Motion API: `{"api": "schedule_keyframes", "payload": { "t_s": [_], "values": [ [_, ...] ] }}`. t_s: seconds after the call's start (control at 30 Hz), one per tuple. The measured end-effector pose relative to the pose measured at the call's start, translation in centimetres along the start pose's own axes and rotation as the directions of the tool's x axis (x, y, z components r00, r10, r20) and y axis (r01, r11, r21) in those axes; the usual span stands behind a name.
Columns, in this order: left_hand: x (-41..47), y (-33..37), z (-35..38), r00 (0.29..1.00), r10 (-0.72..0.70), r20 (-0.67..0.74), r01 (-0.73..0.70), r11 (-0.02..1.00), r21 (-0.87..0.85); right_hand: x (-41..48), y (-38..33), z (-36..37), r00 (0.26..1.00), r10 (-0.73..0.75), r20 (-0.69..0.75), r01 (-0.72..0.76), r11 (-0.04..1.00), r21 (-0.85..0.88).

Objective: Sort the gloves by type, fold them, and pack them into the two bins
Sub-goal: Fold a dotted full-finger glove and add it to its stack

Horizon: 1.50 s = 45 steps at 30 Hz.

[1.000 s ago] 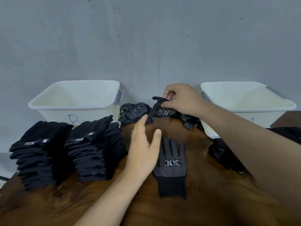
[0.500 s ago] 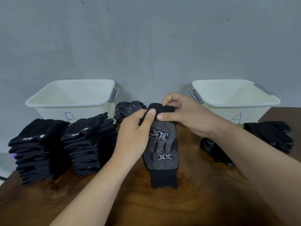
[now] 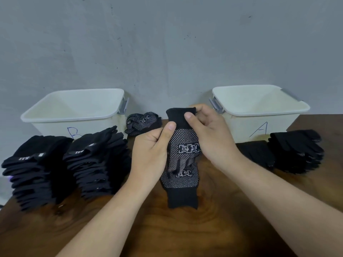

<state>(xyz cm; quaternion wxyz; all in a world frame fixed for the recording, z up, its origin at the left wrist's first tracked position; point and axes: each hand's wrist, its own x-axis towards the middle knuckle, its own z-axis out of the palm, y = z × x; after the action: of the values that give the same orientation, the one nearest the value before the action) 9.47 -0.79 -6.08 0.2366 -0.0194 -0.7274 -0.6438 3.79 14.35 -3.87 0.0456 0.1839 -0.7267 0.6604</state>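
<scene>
Dotted glove [image 3: 185,138], cuff up: we pinch its left edge with our left hand [image 3: 150,156] and its cuff with our right hand [image 3: 209,140], over a second glove [image 3: 181,197] lying flat mid-table [image 3: 185,236]. Glove stacks [image 3: 100,164] just left, bin A [image 3: 241,127] behind right.

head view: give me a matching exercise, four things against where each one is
Things:
1 white plastic bin marked B
2 white plastic bin marked A
3 black dotted knit glove, cuff up
4 crumpled black dotted glove
Places:
a gripped by left hand and right hand
b back right
c lying untouched between the bins
d back left, behind black glove stacks
Pairs: 1-d, 2-b, 3-a, 4-c
</scene>
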Motion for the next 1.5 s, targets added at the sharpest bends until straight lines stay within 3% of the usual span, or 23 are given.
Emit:
{"api": "schedule_keyframes", "payload": {
  "t_s": [0.13, 0.3, 0.37, 0.47, 0.57, 0.63, 0.73, 1.03, 1.33, 1.5],
  "values": [
    [0.1, -0.9, -0.6, 0.999, 0.003, -0.054, -0.002, 1.0, 0.03, 0.3, 0.3, -0.2, 0.989, -0.127, -0.075, 0.119, 0.987, -0.104],
    [-0.4, -3.8, -1.8, 0.989, -0.081, -0.127, 0.095, 0.99, 0.104, 2.1, 0.7, -0.9, 0.993, -0.1, -0.066, 0.098, 0.995, -0.032],
    [-1.2, -5.3, -2.6, 0.991, -0.087, -0.102, 0.107, 0.971, 0.213, 3.2, 1.2, -1.0, 0.997, -0.068, -0.036, 0.068, 0.998, 0.001],
    [-2.4, -7.8, -4.1, 0.991, -0.051, 0.128, -0.014, 0.888, 0.46, 5.1, 2.3, -0.6, 0.999, -0.033, -0.026, 0.034, 0.998, 0.045],
    [-3.4, -9.6, -4.7, 0.893, -0.069, 0.446, -0.243, 0.76, 0.604, 6.7, 3.3, 0.0, 0.999, -0.025, -0.031, 0.027, 0.997, 0.072],
    [-3.6, -10.3, -4.6, 0.86, -0.078, 0.505, -0.319, 0.69, 0.65, 7.3, 4.2, 0.5, 1.0, -0.004, -0.03, 0.008, 0.994, 0.105],
    [-3.6, -10.6, -4.2, 0.86, -0.065, 0.506, -0.35, 0.647, 0.677, 7.1, 5.7, 0.9, 1.0, 0.029, -0.011, -0.028, 0.99, 0.136],
    [-3.4, -10.5, -3.9, 0.871, -0.087, 0.484, -0.323, 0.641, 0.696, 4.5, 7.5, 0.3, 0.999, 0.042, 0.019, -0.044, 0.991, 0.127],
    [-3.5, -10.2, -4.5, 0.9, -0.109, 0.422, -0.235, 0.694, 0.681, -2.0, 8.5, -1.6, 0.979, 0.133, 0.152, -0.15, 0.983, 0.11],
    [-3.3, -10.1, -4.5, 0.919, -0.161, 0.361, -0.165, 0.675, 0.72, -5.4, 9.1, -3.1, 0.94, 0.126, 0.316, -0.092, 0.988, -0.123]
  ]
}}
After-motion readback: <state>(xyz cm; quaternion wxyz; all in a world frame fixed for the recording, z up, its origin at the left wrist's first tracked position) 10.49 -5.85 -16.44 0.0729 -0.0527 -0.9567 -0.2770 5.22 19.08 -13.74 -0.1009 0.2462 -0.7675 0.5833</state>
